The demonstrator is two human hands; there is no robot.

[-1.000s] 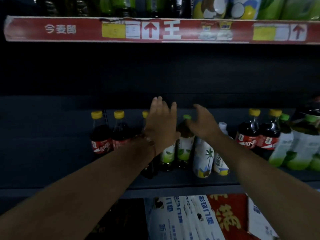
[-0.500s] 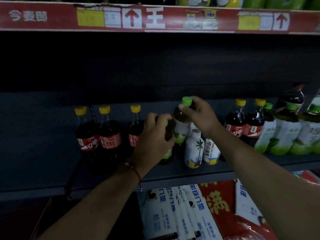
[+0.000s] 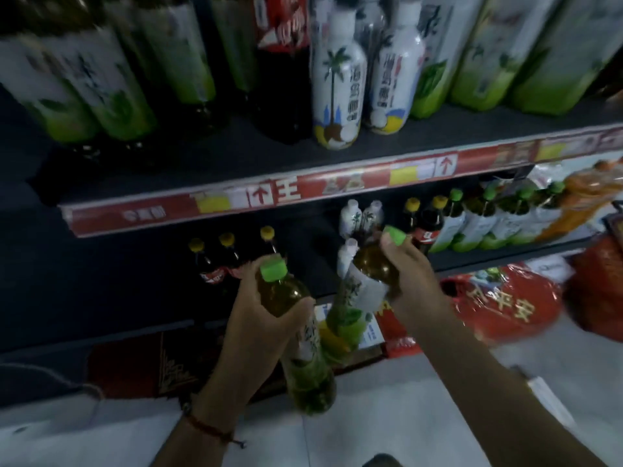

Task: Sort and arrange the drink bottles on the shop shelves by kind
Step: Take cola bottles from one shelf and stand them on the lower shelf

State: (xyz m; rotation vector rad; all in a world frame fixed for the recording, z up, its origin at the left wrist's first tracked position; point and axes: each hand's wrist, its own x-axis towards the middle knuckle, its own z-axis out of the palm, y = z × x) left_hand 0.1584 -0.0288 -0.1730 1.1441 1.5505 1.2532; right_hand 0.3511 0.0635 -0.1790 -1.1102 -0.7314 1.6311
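My left hand (image 3: 256, 328) grips a green-capped tea bottle (image 3: 303, 348) by its shoulder, held in front of the lower shelf. My right hand (image 3: 414, 291) grips a second green-capped tea bottle (image 3: 364, 284) near its neck, tilted with its base pointing down left. Both bottles are off the shelf and nearly touch at their lower ends. On the lower shelf (image 3: 505, 254) stand yellow-capped cola bottles (image 3: 229, 251) at left, white coconut drink bottles (image 3: 360, 217) in the middle, two more cola bottles (image 3: 428, 220) and green tea bottles (image 3: 478, 224) at right.
The upper shelf (image 3: 303, 190) with its red price strip carries large green tea bottles (image 3: 101, 79), a big cola bottle (image 3: 283, 62) and two white coconut drink bottles (image 3: 337, 82). Red bags (image 3: 505, 308) and boxes lie under the lower shelf. The floor is light tile.
Both hands closed on green-capped tea bottles and lifted them off the lower shelf toward me. The view has pulled back and swung, so the upper shelf's bottles now show.
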